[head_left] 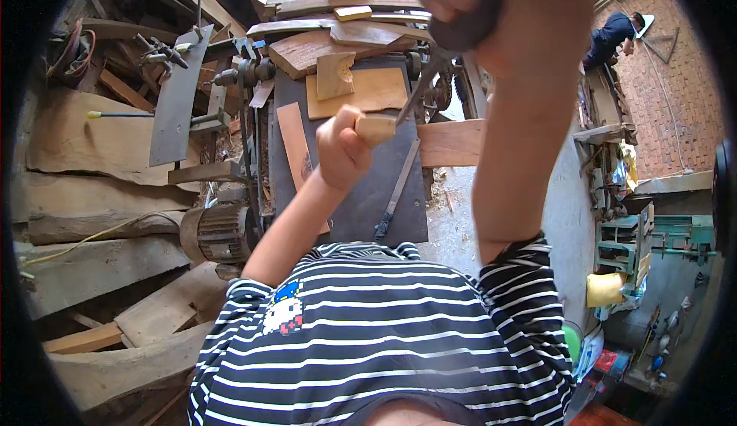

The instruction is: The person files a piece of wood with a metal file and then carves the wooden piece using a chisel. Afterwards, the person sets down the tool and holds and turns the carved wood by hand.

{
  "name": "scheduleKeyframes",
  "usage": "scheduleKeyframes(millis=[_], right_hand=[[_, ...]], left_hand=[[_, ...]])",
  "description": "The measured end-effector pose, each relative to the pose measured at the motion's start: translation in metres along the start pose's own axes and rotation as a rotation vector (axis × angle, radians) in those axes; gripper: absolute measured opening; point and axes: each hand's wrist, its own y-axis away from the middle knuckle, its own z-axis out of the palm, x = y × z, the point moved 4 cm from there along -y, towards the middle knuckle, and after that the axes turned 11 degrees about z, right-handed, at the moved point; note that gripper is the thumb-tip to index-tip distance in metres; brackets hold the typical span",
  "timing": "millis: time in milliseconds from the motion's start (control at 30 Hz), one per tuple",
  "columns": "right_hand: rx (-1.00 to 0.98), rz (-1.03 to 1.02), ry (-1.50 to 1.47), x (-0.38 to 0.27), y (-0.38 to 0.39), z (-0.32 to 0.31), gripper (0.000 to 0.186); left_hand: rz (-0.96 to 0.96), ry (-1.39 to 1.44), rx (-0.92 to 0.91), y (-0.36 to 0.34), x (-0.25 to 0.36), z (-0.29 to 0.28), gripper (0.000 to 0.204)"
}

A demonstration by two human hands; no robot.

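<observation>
My left hand (342, 153) is closed around a small pale wooden piece (376, 128) and holds it up over the dark work table (365, 188). Raised high and close to the camera, my right hand (530, 19) wraps around the thick dark handle of a long, thin-bladed tool (424, 88). The blade slants down to the end of the wooden piece and appears to meet it; whether it is a file or a knife I cannot make out. On the table top lies a long flat metal tool with a dark handle (394, 196). Beside my left forearm rests a narrow wooden strip (293, 136).
Boards (376, 87) and stacked planks (307, 5) cover the table's far end. An electric motor (219, 232) and a drill chuck (227, 77) stand left, among rough slabs (92, 138). A green machine (626, 246) is at right. Another person (610, 42) bends down at far right.
</observation>
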Motion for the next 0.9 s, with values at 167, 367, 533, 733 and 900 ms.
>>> scheduleKeyframes(millis=[167,367,533,733,900], right_hand=[[-0.505,-0.519,-0.201,0.010,-0.023,-0.031,0.010],[-0.259,-0.326,-0.245,0.007,-0.032,-0.021,0.007],[0.091,-0.196,-0.280,-0.001,-0.031,-0.026,0.008],[-0.413,-0.321,-0.214,0.009,-0.037,-0.014,0.011],[-0.675,-0.666,-0.157,-0.044,-0.032,-0.011,0.013]], left_hand=[[-0.073,0.058,0.018,-0.005,-0.007,0.005,0.049],[-0.083,0.065,0.066,-0.039,0.015,0.010,0.048],[-0.073,0.088,0.067,-0.017,0.002,0.015,0.047],[-0.132,0.026,0.100,-0.015,-0.006,0.004,0.044],[-0.048,0.094,0.115,-0.053,0.000,0.012,0.043]])
